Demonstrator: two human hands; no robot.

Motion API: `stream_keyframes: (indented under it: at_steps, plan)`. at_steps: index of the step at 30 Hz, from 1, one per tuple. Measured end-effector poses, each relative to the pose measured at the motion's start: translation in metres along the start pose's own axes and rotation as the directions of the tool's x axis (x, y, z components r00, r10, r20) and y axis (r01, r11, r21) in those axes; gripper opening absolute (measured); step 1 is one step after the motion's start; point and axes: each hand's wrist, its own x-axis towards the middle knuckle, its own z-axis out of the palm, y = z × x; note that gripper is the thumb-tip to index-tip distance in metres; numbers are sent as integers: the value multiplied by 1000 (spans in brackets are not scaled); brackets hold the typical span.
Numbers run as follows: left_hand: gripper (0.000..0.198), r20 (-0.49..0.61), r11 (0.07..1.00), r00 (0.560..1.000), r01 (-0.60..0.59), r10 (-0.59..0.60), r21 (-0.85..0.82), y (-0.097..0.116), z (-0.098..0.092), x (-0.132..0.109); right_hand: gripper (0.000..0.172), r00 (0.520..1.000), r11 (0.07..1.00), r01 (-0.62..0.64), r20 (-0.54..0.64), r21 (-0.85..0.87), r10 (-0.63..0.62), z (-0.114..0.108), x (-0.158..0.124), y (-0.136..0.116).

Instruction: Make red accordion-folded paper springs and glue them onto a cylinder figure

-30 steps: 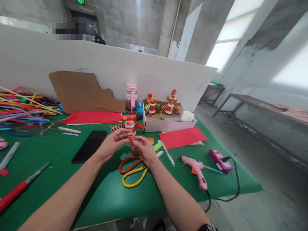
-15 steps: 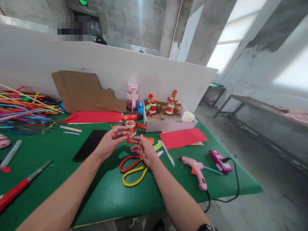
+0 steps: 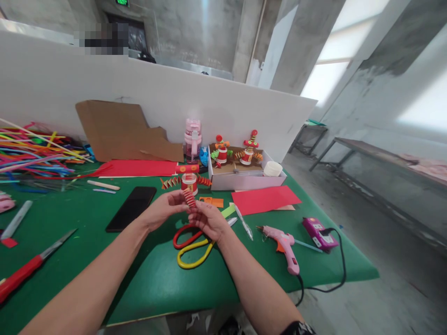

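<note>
My left hand (image 3: 161, 210) pinches the upper part of a small accordion-folded red paper strip (image 3: 189, 198) between thumb and fingers. At the strip's lower right end, my right hand (image 3: 212, 221) grips it with thumb and fingertips; its other fingers are curled beneath. Just behind my hands stands a paper figure with a red and white cup body (image 3: 189, 182) and pleated arms out to both sides. Scissors with one red and one yellow handle (image 3: 191, 266) lie below my right hand, which partly hides them. Orange paper pieces (image 3: 217, 202) lie just past my right fingers.
To the right are a pen (image 3: 245, 224), a pink glue gun (image 3: 287, 244) with a cord, and red paper (image 3: 265, 200). Behind, a box (image 3: 244, 182) holds two finished figures. A black tablet (image 3: 132, 209), a red-handled knife (image 3: 26, 274) and colourful pipe cleaners (image 3: 35, 151) lie left.
My right fingers have come together onto the strip's lower end; they were spread beside it before. The strip has shifted slightly right and now shows more clearly between both hands.
</note>
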Motion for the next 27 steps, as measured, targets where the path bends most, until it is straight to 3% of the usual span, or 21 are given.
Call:
stream_keyframes:
  at_steps: [10, 14, 17, 20, 22, 25, 27]
  plan:
    - [28, 30, 997, 999, 32, -34, 77, -2, -1, -1, 38, 999, 996, -41, 3, -75, 41, -4, 1, 3]
    - [26, -28, 983, 992, 118, -123, -143, -10, -6, 3, 44, 998, 992, -30, -54, -126, 24, -1, 0, -7]
    - [23, -88, 924, 975, 163, -205, -346, -14, -12, 6, 44, 974, 980, 127, -167, -155, -153, 2, -15, -20]
    - [19, -123, 881, 962, 166, -243, -443, -13, -16, 8, 41, 902, 918, 292, -242, -270, -358, -5, -51, -35]
    - [17, -132, 867, 963, 147, -236, -476, -10, -17, 7, 38, 826, 827, 350, -272, -439, -494, -17, -84, -47]
    - [15, -152, 859, 962, 125, -228, -497, -5, -16, 5, 36, 676, 673, 305, -345, -674, -651, -48, -136, -66]
    - [13, -185, 864, 954, 118, -235, -489, -3, -15, 4, 40, 572, 619, 229, -411, -752, -710, -72, -167, -76]
